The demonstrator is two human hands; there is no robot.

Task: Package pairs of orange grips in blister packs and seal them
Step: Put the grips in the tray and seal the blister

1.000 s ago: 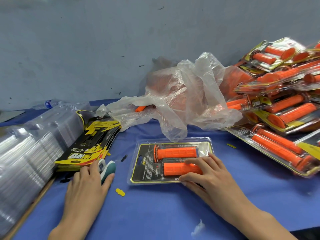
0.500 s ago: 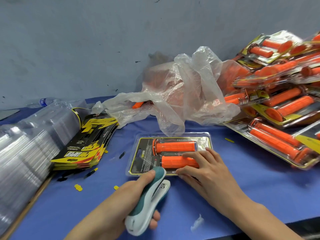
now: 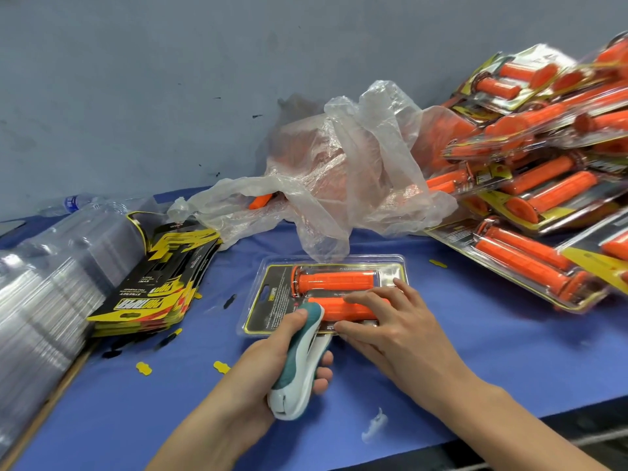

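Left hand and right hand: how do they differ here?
The left hand grips the stapler; the right hand holds nothing. The left hand is curled; the right hand lies flat, pressing the lower grip. Both work on the same blister pack.

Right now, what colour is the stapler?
The stapler is teal and white; the head view shows it.

Two hands here, a left hand (image 3: 258, 372) and a right hand (image 3: 404, 331); one stapler (image 3: 299, 368); one blister pack (image 3: 272, 300) with two orange grips (image 3: 334, 281); one plastic bag (image 3: 356, 171); one water bottle (image 3: 73, 203).
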